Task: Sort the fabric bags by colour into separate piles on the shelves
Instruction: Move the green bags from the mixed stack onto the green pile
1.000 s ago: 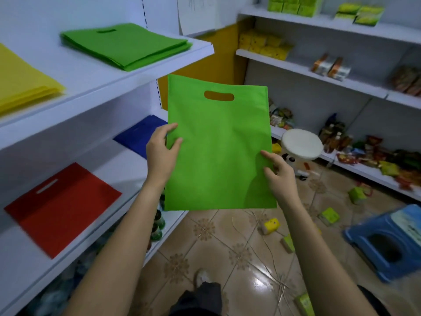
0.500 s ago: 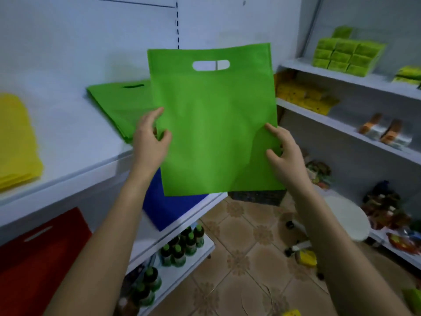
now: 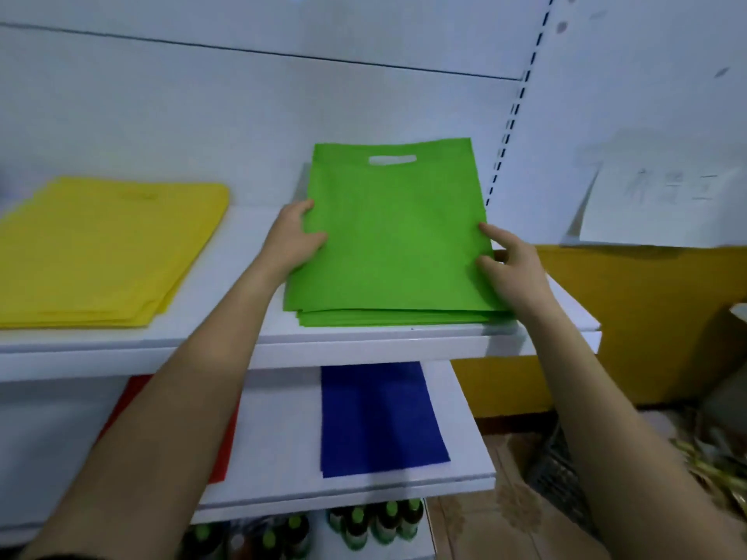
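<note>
Green bag (image 3: 396, 232): centre of frame, long axis running up-frame, handle cut-out at top end; bottom edge down on green pile (image 3: 396, 317), approx. flush w/ it; white visible thru cut-out, so top end apparently raised off pile.

Green pile: several bags, stacked flat on right part of upper shelf (image 3: 364, 341), just behind front lip.

Left edge of green bag: pinched by left hand (image 3: 293, 236); thumb on top face, fingers at or under edge, not fully visible.

Right edge: pinched by right hand (image 3: 511, 264); index + thumb on top face, remaining fingers curled behind edge.

Both forearms bare, entering from bottom corners of frame.

Yellow pile (image 3: 109, 248): left of frame, same shelf, well apart from green pile.

Lower shelf (image 3: 465, 474): blue bag (image 3: 380, 418) flat, centre-low in frame, directly below green pile; red bag (image 3: 226, 446) to its left, mostly hidden behind left forearm.

Bottom centre: dark bottles (image 3: 376, 523) w/ green caps, beneath lower shelf.

Upper right: paper sheet (image 3: 663, 208) on white wall, writing too blurred to read; below it, yellow wall (image 3: 646, 317).
</note>
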A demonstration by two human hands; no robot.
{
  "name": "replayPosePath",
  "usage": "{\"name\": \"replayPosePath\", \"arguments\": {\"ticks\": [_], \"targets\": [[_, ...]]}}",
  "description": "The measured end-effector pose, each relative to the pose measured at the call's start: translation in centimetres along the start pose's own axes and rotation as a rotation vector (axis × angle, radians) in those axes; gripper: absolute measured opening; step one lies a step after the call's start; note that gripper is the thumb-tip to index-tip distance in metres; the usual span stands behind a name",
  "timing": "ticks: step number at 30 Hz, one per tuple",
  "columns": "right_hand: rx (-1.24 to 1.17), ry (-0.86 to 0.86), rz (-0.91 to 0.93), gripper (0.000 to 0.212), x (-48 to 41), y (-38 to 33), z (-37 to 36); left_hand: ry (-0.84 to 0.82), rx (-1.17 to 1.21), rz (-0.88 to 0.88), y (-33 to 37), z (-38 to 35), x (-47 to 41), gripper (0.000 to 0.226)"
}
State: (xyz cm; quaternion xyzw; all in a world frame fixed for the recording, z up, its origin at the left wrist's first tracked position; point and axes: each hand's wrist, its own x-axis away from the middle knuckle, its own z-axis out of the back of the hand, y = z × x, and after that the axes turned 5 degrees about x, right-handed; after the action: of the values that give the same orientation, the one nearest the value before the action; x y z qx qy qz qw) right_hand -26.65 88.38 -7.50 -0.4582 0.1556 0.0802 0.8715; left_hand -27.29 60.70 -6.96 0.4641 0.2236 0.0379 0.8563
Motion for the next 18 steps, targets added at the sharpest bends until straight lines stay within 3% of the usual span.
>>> {"name": "replayPosePath", "arguments": {"ticks": [5,13,18], "targets": [[0.051,-0.085,-0.025,0.050,-2.3,1.9,-2.1,-0.072,0.049,0.141,-2.4,0.0,-0.6,0.059],[0.156,-0.105,-0.117,0.048,-2.8,3.1,-2.4,-0.064,0.004,0.160,-2.8,-1.1,-0.8,0.047],[-0.068,-0.295,-0.251,0.040,-3.3,2.3,-0.2,-0.041,0.053,0.182,-2.6,-0.9,-0.3,0.042]]}}
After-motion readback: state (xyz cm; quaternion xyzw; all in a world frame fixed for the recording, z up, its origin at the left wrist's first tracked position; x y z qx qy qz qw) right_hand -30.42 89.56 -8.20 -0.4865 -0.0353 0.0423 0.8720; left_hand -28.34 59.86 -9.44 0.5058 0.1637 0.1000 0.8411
